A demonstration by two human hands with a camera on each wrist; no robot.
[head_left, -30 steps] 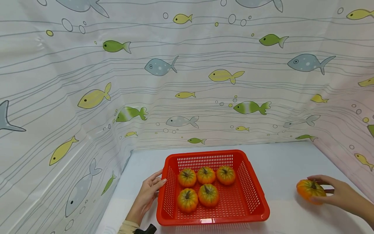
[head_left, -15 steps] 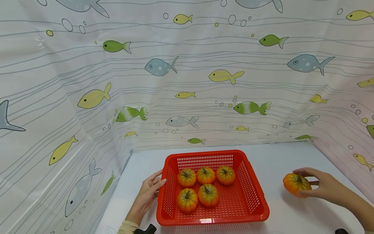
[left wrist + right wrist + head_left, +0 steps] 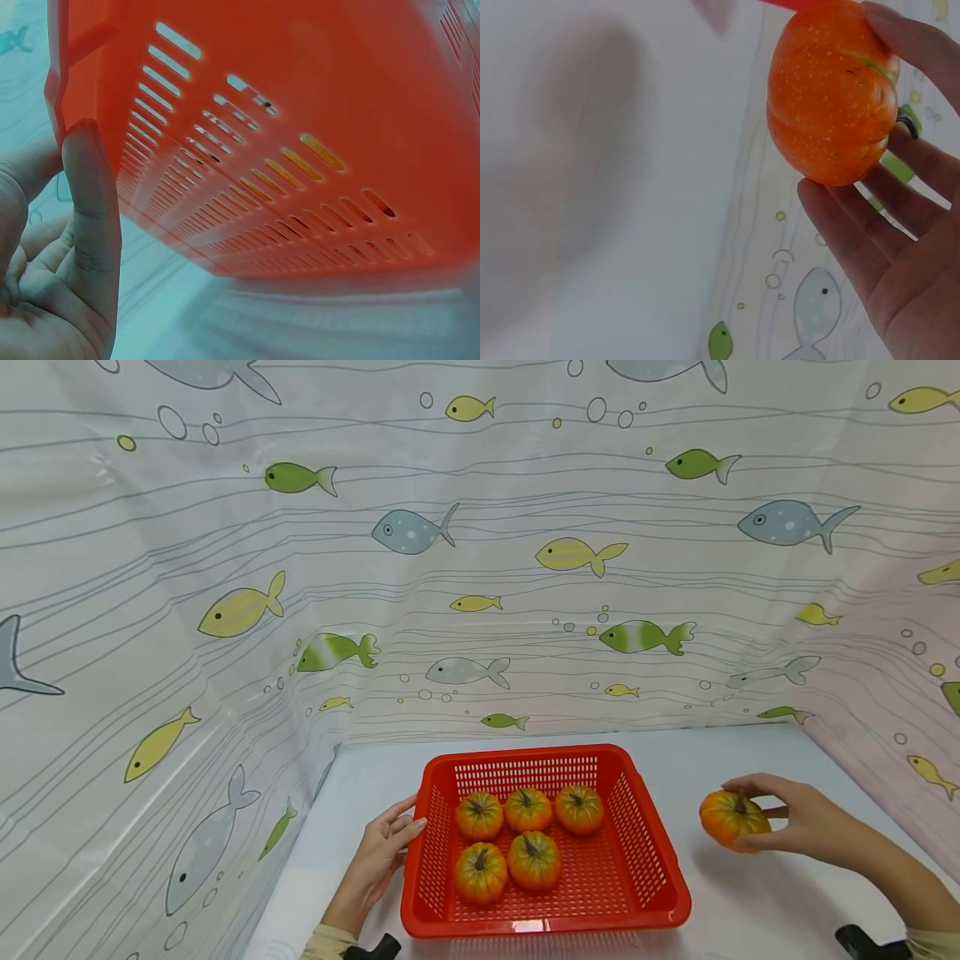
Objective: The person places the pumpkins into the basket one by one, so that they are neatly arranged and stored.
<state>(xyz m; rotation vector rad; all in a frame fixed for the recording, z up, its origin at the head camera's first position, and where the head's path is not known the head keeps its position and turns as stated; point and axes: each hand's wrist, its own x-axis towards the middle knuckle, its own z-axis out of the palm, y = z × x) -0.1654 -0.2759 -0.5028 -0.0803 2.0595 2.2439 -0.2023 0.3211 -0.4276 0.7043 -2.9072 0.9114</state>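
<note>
My right hand [image 3: 806, 822] grips a small orange pumpkin [image 3: 726, 820] between thumb and fingertips, to the right of a red plastic basket [image 3: 671, 852]. In the right wrist view the held pumpkin [image 3: 825, 97] shows its smooth orange side, with the fingers spread around it and a shadow on the tabletop. Several similar pumpkins [image 3: 482, 874] with greenish tops and stems sit inside the basket, mostly in its left and back parts. My left hand [image 3: 381, 852] holds the basket's left rim, and in the left wrist view a fingertip [image 3: 88, 142] lies against the slotted basket's edge.
The basket stands on a white tabletop [image 3: 720, 760]. A fish-patterned sheet [image 3: 525, 635] covers the walls at the back and on both sides. Dark wrist mounts [image 3: 870, 943] show at the bottom edge of the head view.
My right hand has carried the pumpkin leftward and slightly up, closer to the basket. My left hand and the basket have stayed where they were.
</note>
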